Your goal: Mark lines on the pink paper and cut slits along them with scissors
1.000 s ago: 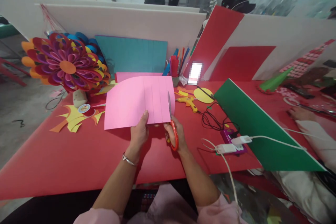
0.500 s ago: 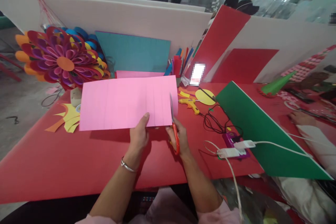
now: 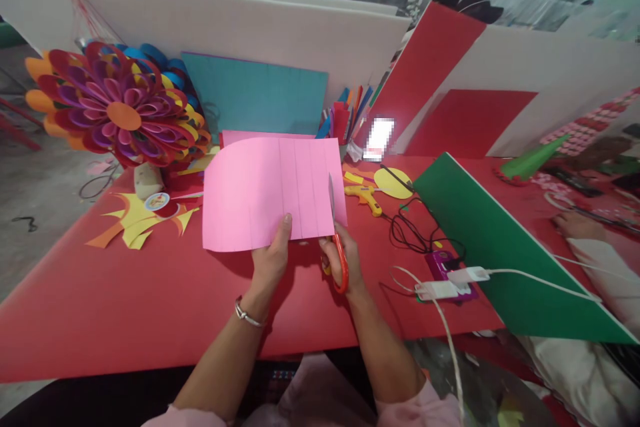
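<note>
A sheet of pink paper [image 3: 245, 193] with faint upright lines is held up over the red table. My left hand [image 3: 271, 257] grips its lower edge, thumb in front and fingers behind. The sheet's left part curls backward. My right hand [image 3: 345, 260] is closed around the red handles of a pair of scissors [image 3: 342, 267]. The blades point away from me and lie on a cut near the sheet's right edge, where a narrow strip bends to the right. More pink paper [image 3: 235, 137] shows behind the sheet.
A colourful paper flower [image 3: 123, 116] stands at the left, yellow scraps [image 3: 135, 220] below it. A yellow glue gun [image 3: 365, 198], a power strip [image 3: 445, 277] with cables and a leaning green board [image 3: 500, 253] are at the right. Another person's hand [image 3: 580, 225] rests beyond the board.
The left part of the pink sheet has curled back, uncovering more scraps and a round tape roll. Both hands stay almost in place, and the strip by the scissors bends further right.
</note>
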{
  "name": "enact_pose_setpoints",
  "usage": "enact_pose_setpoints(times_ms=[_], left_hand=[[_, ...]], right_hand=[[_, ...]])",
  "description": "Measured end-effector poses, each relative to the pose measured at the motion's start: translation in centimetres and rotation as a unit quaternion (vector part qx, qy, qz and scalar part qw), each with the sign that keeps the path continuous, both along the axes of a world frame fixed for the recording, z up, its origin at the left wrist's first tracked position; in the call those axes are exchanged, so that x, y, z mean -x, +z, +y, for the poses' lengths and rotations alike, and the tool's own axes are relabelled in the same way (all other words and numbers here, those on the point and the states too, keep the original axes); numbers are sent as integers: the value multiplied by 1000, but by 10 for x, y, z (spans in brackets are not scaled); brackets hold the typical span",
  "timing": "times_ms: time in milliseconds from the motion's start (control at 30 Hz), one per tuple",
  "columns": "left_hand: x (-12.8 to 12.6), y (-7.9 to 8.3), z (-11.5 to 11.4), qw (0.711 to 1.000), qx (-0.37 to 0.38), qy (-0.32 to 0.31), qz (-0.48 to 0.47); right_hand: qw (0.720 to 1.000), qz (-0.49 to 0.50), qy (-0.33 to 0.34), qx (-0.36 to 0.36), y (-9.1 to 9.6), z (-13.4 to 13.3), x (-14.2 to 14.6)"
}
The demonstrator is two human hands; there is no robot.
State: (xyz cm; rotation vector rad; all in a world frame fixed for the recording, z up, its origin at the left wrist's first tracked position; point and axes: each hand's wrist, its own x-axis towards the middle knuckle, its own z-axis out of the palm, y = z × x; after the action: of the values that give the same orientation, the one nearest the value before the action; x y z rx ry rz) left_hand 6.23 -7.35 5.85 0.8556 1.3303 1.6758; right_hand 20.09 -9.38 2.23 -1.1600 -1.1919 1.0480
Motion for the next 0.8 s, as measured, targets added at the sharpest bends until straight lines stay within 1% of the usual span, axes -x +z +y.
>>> enact_pose_setpoints(times_ms=[100,233,300,367,400,433,500,567,633,700,800], left_hand=[[1,0,0,1000,-16,-1,8],[2,1,-2,999,-1,-25,24],[1,1,-4,999,-5,-2,41],[0,0,-5,997,-24,36,60],[0,0,-5,996,-34,45,68],[0,-1,-4,996,-39,40,73],[1,-1,-2,998,-35,-8,58],[3,-1,1,997,-22,-69,12],[5,-1,4,993,-19,-109,-35],[7,0,3,991,-20,-126,-48],[7,2,0,992,-15,-124,-14]], right_hand=[[998,54,16,6,0,-3,0],[996,81,30,2,6,-7,0],[995,97,35,3,8,-8,0],[992,114,49,1,9,-8,0],[991,122,58,-2,8,-8,0],[990,128,65,-5,7,-8,-1],[989,131,70,-11,4,-8,-2],[990,127,66,-13,4,-8,-3],[991,120,62,-17,5,-8,-3],[991,119,63,-20,8,-8,-2],[991,117,62,-3,10,-7,-2]])
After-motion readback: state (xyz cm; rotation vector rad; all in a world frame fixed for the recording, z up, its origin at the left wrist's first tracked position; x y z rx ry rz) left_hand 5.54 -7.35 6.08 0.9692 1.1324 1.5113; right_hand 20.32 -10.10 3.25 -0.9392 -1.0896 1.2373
